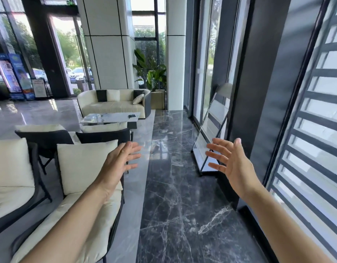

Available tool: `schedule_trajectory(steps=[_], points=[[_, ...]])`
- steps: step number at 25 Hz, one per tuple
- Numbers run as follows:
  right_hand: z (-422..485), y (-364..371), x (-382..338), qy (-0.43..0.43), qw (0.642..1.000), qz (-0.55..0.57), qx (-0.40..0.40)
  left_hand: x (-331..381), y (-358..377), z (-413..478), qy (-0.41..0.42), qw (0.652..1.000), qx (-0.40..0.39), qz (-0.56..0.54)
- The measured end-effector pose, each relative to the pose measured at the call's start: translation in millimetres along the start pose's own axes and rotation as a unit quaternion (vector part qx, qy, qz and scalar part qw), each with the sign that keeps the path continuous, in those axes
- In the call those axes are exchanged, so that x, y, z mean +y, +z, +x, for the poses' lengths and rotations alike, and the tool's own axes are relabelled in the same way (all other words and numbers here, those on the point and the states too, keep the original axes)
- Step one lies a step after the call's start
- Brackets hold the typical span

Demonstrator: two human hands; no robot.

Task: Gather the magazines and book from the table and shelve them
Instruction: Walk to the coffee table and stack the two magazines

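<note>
A low marble coffee table (114, 118) stands far ahead in front of a cream sofa. Pale magazines (90, 117) lie on its left end and a small dark book (132, 116) on its right end. A tiered metal magazine rack (214, 118) leans by the window on the right, its shelves bare. My left hand (119, 162) and my right hand (232, 162) are raised in front of me, palms facing each other, fingers spread, holding nothing. Both are far from the table; the right hand overlaps the rack's lower part.
Cream-cushioned dark armchairs (84, 168) fill the left foreground. A cream sofa (114, 104) and potted plant (152, 76) stand behind the table. A dark marble floor strip (175, 186) runs ahead between the chairs and the window wall (306, 130).
</note>
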State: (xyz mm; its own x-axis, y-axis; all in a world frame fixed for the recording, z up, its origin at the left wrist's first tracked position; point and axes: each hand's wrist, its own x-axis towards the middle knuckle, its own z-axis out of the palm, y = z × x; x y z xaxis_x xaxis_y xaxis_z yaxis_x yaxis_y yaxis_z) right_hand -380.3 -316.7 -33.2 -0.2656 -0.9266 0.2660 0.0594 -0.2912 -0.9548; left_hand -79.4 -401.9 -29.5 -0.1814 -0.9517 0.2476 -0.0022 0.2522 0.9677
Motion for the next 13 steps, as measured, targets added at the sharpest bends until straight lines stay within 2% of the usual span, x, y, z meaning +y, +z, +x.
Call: schedule_trajectory(steps=[8,13], points=[[258,-10,46,0.038,0.999,0.004,0.003,-30,28,248,0.019,0.999,0.036,-0.004],[400,6,97,0.047,0.999,0.008,-0.008,-88,13,383,0.008,0.998,0.065,-0.023]])
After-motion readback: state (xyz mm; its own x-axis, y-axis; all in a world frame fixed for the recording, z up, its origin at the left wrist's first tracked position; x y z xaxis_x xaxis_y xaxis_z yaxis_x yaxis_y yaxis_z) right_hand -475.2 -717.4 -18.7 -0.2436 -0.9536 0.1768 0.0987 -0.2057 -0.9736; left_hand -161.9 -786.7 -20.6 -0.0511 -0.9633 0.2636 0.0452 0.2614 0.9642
